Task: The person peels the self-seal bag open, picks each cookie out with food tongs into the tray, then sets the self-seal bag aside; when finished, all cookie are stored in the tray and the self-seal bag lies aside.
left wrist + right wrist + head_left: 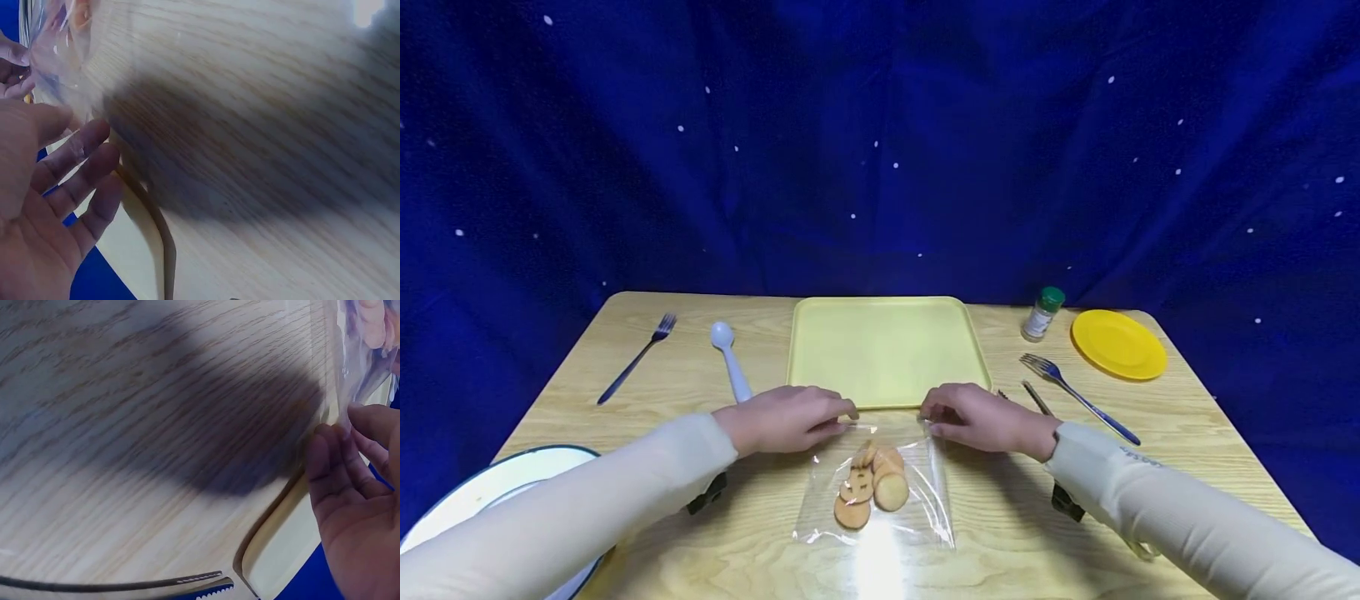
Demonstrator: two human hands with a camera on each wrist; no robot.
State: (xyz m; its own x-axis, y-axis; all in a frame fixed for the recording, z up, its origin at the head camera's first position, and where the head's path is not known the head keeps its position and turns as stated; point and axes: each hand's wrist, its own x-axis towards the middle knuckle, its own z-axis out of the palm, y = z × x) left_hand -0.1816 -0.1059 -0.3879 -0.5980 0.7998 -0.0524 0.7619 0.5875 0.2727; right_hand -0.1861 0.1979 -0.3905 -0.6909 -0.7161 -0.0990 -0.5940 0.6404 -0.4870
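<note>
A clear plastic bag (932, 521) with several round cookies (891, 492) inside lies before me on the wooden table, its far edge toward the tray. My left hand (797, 419) pinches the bag's far left corner between thumb and fingertips. At the far right corner, my right hand (981, 417) pinches the plastic the same way. The left wrist view has the bag (59, 53) running up from the thumb of the left hand (53, 206), the other fingers loosely bent. In the right wrist view, thumb and fingers of the right hand (356, 500) meet on the bag's edge (344, 381).
Just beyond both hands lies a pale yellow tray (887, 350). Leftward are a fork (638, 358), a light blue spoon (730, 358) and a white basin (542, 460). Rightward are a knife (1037, 398), a fork (1078, 396), a green-capped shaker (1042, 315) and a yellow plate (1118, 343).
</note>
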